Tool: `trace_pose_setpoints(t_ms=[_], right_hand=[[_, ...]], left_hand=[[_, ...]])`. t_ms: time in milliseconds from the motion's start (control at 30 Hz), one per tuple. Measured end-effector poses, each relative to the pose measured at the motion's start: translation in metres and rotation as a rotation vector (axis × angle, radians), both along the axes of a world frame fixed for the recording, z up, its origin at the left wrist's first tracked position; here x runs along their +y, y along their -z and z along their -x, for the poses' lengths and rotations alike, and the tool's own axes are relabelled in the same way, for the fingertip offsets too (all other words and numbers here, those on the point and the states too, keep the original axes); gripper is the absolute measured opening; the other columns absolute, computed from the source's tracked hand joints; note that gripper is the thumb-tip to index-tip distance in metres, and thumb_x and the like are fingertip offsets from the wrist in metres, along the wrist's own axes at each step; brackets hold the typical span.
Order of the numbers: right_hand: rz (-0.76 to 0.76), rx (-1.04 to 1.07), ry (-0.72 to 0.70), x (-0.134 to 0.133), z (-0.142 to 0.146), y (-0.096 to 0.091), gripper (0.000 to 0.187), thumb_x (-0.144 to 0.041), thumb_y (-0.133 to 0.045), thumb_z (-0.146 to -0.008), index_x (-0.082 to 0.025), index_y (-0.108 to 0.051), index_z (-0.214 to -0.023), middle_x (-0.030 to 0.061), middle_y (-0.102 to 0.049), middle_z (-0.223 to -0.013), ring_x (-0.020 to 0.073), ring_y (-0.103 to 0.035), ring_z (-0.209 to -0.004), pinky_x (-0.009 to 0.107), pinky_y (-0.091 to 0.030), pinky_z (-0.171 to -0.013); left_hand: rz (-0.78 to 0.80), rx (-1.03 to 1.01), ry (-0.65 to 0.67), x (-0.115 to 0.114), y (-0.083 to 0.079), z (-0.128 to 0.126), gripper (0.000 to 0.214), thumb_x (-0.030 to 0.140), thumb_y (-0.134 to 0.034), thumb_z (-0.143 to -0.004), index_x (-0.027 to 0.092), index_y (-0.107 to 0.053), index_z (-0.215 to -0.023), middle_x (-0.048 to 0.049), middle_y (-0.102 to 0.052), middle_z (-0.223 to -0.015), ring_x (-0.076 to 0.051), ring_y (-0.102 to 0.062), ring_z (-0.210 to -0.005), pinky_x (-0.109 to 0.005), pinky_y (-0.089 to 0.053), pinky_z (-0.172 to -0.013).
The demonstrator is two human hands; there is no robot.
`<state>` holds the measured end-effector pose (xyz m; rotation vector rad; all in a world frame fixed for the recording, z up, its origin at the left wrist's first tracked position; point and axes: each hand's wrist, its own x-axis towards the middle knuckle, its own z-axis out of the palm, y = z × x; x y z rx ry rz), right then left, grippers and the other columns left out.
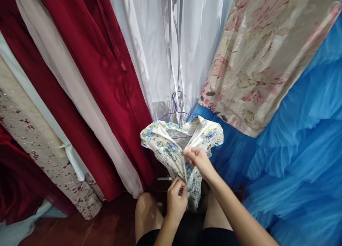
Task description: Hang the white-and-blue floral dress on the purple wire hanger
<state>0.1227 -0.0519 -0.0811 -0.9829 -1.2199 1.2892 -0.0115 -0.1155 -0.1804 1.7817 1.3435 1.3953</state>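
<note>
A white dress (167, 148) with blue and yellow flowers hangs on a thin purple hanger (175, 109) in front of me. Its front is parted into a V at the neck. My right hand (197, 160) pinches the edge of the front opening, partway down the V. Lower on the same opening, my left hand (177, 196) is closed on the fabric with thumb and fingertips. The lower part of the dress falls between my knees, partly hidden behind my left hand.
Dark red drapes (107, 78) and pale cloth hang at left, white fabric (149, 35) straight behind. A beige floral garment (248, 67) hangs at upper right over a ruffled blue tulle gown (299, 160). Reddish floor tiles (72, 228) show at lower left.
</note>
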Motion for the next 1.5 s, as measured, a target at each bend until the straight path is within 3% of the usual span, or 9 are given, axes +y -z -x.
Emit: trace_pose_setpoints(t_ms=[200,500,633,833,1000,1133,1267,1400,1500], right_hand=[[-0.161,0.119,0.098,0.074,0.005,-0.088,0.033,-0.034,-0.07,-0.073,-0.019,-0.053,-0.049,-0.0051,-0.045,-0.043,0.0057,-0.03,-0.039,0.024,-0.02,-0.042],[-0.236,0.147,0.209,0.084,0.006,-0.105,0.023,-0.03,-0.063,-0.078,-0.017,-0.058,-0.06,-0.0052,-0.048,-0.045,0.0067,-0.034,-0.042,0.023,-0.025,-0.044],[-0.271,0.054,0.151,0.077,0.001,-0.102,0.018,-0.029,-0.064,-0.079,-0.017,-0.06,-0.067,-0.0048,-0.052,-0.046,0.0084,-0.04,-0.043,0.022,-0.029,-0.045],[-0.359,-0.156,0.156,0.06,-0.005,-0.099,0.027,-0.039,-0.062,-0.086,-0.019,-0.056,-0.068,-0.0041,-0.054,-0.048,0.0103,-0.045,-0.043,0.023,-0.032,-0.046],[-0.398,-0.228,0.154,0.071,-0.009,-0.092,0.028,-0.043,-0.061,-0.086,-0.019,-0.055,-0.072,-0.0057,-0.049,-0.049,0.0103,-0.04,-0.043,0.023,-0.029,-0.046],[-0.364,-0.357,0.186,0.089,-0.007,-0.059,0.023,-0.038,-0.061,-0.082,-0.02,-0.054,-0.069,-0.0053,-0.048,-0.051,0.0112,-0.041,-0.046,0.024,-0.028,-0.047],[-0.31,-0.363,0.104,0.086,-0.002,-0.032,0.021,-0.034,-0.059,-0.08,-0.02,-0.053,-0.065,-0.0058,-0.046,-0.05,0.0108,-0.04,-0.045,0.024,-0.028,-0.047],[-0.3,-0.338,0.043,0.069,0.004,-0.033,0.018,-0.031,-0.058,-0.081,-0.02,-0.054,-0.067,-0.0065,-0.045,-0.051,0.0101,-0.039,-0.046,0.023,-0.028,-0.048],[-0.3,-0.322,0.024,0.058,0.006,-0.028,0.019,-0.03,-0.058,-0.082,-0.02,-0.053,-0.067,-0.0061,-0.046,-0.051,0.0101,-0.039,-0.047,0.023,-0.028,-0.049]], left_hand=[[0.018,0.07,0.052,-0.007,-0.004,-0.006,0.02,0.01,-0.052,-0.085,0.021,-0.049,-0.069,-0.0013,-0.051,-0.074,-0.016,-0.052,-0.068,-0.025,-0.037,-0.063],[0.157,0.175,0.248,-0.018,-0.027,-0.011,0.017,0.009,-0.058,-0.081,0.02,-0.055,-0.068,-0.0014,-0.057,-0.074,-0.017,-0.054,-0.069,-0.025,-0.039,-0.064],[0.112,0.167,0.311,0.002,-0.072,0.008,0.008,0.016,-0.064,-0.084,0.022,-0.068,-0.088,-0.004,-0.069,-0.089,-0.02,-0.063,-0.084,-0.028,-0.047,-0.08],[-0.273,0.097,0.016,0.096,-0.171,0.026,0.038,0.028,-0.052,-0.098,0.024,-0.058,-0.136,-0.0031,-0.067,-0.091,-0.016,-0.06,-0.079,-0.03,-0.048,-0.081],[-0.455,0.294,0.069,0.137,-0.211,0.01,0.018,0.024,-0.054,-0.097,0.019,-0.071,-0.098,-0.003,-0.065,-0.087,-0.015,-0.058,-0.077,-0.027,-0.044,-0.074],[-0.53,0.246,-0.031,0.139,-0.217,0.024,0.017,0.025,-0.054,-0.097,0.019,-0.067,-0.088,-0.003,-0.066,-0.087,-0.017,-0.061,-0.084,-0.027,-0.045,-0.079],[-0.427,-0.18,-0.275,0.163,-0.211,0.079,0.014,0.028,-0.061,-0.094,0.018,-0.068,-0.088,-0.0012,-0.066,-0.086,-0.015,-0.061,-0.085,-0.024,-0.046,-0.081],[-0.06,-0.986,-0.347,0.192,-0.178,0.121,0.009,0.019,-0.063,-0.09,0.016,-0.065,-0.082,0.001,-0.062,-0.076,-0.012,-0.061,-0.076,-0.02,-0.048,-0.078],[0.147,-1.184,-0.275,0.189,-0.14,0.119,0.013,0.021,-0.059,-0.092,0.015,-0.062,-0.08,-0.0013,-0.06,-0.067,-0.015,-0.062,-0.07,-0.026,-0.052,-0.075]])
